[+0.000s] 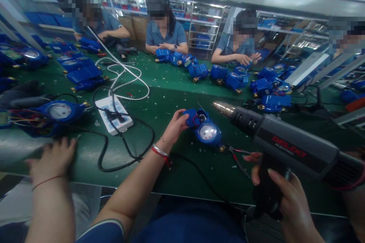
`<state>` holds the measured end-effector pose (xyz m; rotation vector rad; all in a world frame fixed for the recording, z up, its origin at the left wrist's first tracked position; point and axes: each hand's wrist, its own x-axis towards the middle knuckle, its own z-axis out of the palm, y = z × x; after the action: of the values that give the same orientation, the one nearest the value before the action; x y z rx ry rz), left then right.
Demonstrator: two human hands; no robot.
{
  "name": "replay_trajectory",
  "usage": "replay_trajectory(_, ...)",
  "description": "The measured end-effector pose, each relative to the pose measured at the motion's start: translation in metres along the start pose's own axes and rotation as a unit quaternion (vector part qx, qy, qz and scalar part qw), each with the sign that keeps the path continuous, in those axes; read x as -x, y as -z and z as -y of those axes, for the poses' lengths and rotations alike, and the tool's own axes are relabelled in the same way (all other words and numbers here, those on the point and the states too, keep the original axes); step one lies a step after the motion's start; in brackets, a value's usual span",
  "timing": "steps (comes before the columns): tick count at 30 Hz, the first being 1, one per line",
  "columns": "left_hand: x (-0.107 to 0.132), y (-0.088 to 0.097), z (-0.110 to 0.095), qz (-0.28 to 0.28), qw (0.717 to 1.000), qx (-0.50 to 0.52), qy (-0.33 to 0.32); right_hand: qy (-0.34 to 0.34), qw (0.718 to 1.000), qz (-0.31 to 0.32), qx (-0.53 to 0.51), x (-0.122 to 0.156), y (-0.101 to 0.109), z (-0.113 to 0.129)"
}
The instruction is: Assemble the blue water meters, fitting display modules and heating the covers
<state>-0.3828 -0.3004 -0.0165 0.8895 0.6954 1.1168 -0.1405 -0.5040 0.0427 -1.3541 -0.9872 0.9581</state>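
My left hand (179,122) is closed on the blue box-shaped part (192,118) of a water meter (208,132), which lies on the green table with its round dial up. The compartment beside that part stands uncovered, with something white and dark inside. In my right hand (281,190) is a grey and black heat gun (296,146), gripped by its handle. Its metal nozzle (224,108) points left, a little above and right of the meter. Red-handled pliers (238,159) lie between the meter and my right hand, partly covered by its fingers.
A white power strip (114,115) with black and white cables sits left of my arm. A co-worker's hand (54,157) rests at the table's left edge, near another meter (59,112). Several blue meters (198,71) line the far side, where co-workers sit. Small scraps litter the table (171,97).
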Motion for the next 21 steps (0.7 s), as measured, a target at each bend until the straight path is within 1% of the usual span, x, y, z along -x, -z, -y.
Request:
replay_trajectory(4,-0.001,0.0,0.0,-0.009,1.0,-0.005,-0.004,-0.025,0.998,0.006,0.052,0.007,-0.009,0.006)
replay_trajectory(7,-0.001,0.0,0.0,-0.012,1.0,-0.01,-0.005,-0.052,0.996,0.025,0.07,0.012,-0.012,0.008)
replay_trajectory(12,-0.002,0.0,0.001,-0.014,1.0,-0.007,-0.006,-0.046,0.993,0.042,0.096,0.013,-0.011,0.002)
replay_trajectory(15,-0.002,0.001,0.002,-0.006,1.0,-0.006,-0.012,-0.045,0.991,0.068,0.11,0.013,-0.01,-0.004)
replay_trajectory(18,-0.001,0.001,0.002,-0.004,1.0,-0.011,-0.016,-0.056,0.985,0.096,0.132,0.015,-0.011,-0.004)
replay_trajectory(21,-0.002,0.002,0.002,-0.007,1.0,-0.013,-0.018,-0.074,0.982,0.103,0.142,0.017,-0.014,-0.001)
